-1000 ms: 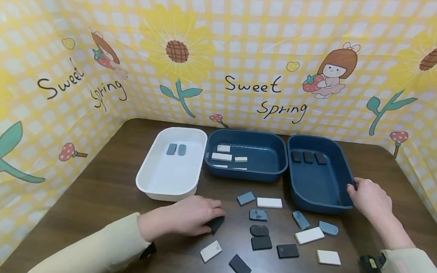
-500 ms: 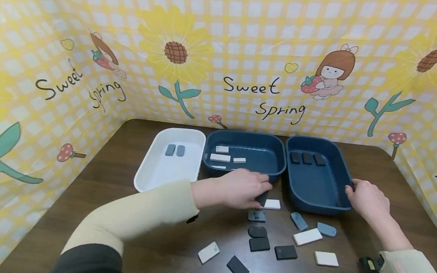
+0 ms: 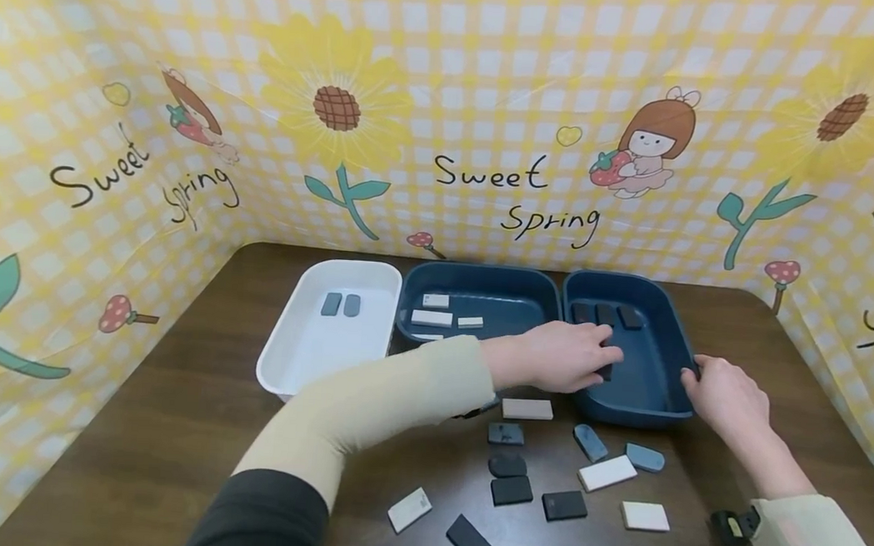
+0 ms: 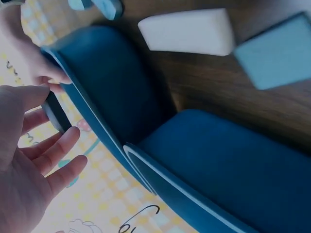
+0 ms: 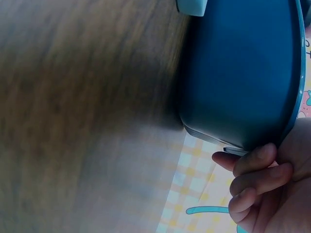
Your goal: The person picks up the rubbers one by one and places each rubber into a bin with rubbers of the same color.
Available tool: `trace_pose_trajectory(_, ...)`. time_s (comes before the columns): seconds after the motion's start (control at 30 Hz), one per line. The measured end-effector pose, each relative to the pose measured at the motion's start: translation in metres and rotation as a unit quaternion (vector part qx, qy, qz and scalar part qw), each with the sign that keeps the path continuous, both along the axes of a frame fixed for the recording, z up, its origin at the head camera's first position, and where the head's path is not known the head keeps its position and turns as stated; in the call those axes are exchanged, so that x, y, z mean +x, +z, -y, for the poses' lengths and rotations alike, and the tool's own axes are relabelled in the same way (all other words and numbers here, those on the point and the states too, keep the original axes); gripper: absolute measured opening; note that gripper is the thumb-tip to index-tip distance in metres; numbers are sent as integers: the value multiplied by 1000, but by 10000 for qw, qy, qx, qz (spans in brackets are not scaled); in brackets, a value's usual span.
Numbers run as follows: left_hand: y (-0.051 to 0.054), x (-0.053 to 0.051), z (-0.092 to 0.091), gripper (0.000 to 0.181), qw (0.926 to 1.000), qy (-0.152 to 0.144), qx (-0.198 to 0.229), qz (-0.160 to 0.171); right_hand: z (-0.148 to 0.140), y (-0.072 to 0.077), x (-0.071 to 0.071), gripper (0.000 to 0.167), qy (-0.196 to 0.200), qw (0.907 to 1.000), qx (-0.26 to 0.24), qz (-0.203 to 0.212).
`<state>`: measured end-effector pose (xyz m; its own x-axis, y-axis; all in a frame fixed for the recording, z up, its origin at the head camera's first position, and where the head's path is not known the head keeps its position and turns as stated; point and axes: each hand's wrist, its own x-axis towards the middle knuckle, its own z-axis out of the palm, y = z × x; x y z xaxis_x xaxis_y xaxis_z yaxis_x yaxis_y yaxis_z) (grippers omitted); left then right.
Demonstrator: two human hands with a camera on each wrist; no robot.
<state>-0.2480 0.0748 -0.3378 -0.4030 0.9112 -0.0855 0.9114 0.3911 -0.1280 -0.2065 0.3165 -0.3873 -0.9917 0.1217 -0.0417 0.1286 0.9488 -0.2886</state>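
My left hand (image 3: 567,356) is over the right-hand blue basin (image 3: 647,394). It pinches a black rectangular block (image 4: 57,112) between thumb and fingertips, the other fingers spread apart in the left wrist view. Several black blocks (image 3: 629,318) lie at the back of that basin, partly behind the hand. My right hand (image 3: 730,399) is at the basin's right side, its curled fingers (image 5: 260,179) gripping the rim. A thin dark sliver (image 5: 234,151) shows by the fingertips; what it is I cannot tell.
A white basin (image 3: 274,363) holds two grey-blue blocks (image 3: 331,304). White blocks (image 3: 432,318) lie in the middle blue basin (image 3: 482,272). Loose on the brown table (image 3: 172,424) are black blocks (image 3: 469,540), white blocks (image 3: 645,516) and grey-blue blocks (image 3: 644,458). A checked cloth hangs behind.
My left hand has picked up a black block from the table by the white basin and carried it right, over the right-hand basin. My right hand has stayed at the rim.
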Motion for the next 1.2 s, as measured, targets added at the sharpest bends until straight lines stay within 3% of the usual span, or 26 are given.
trace_pose_trajectory(0.17, -3, -13, -32, 43, 9980, 482, -51, 396, 0, 0, 1, 46, 30, 10000, -22, 21)
trace_pose_trajectory(0.33, -11, -18, -61, 49, 9903, 1035, -160, 916, -1, 0, 2, 45, 56, 10000, -33, -24)
trace_pose_trajectory(0.53, -29, -21, -82, 45, 9828, 1430, -590, 1003, -2, 0, 2, 44, 87, 9999, -34, -81)
trace_pose_trajectory(0.77, -40, -27, -82, 25, 9711, 1859, -763, 1286, -1, 0, 1, 45, 97, 9999, 3, -87)
trace_pose_trajectory(1.2, -41, -34, -74, 32, 9641, 2333, -915, 883, 0, 0, 2, 44, 115, 9998, 98, -161)
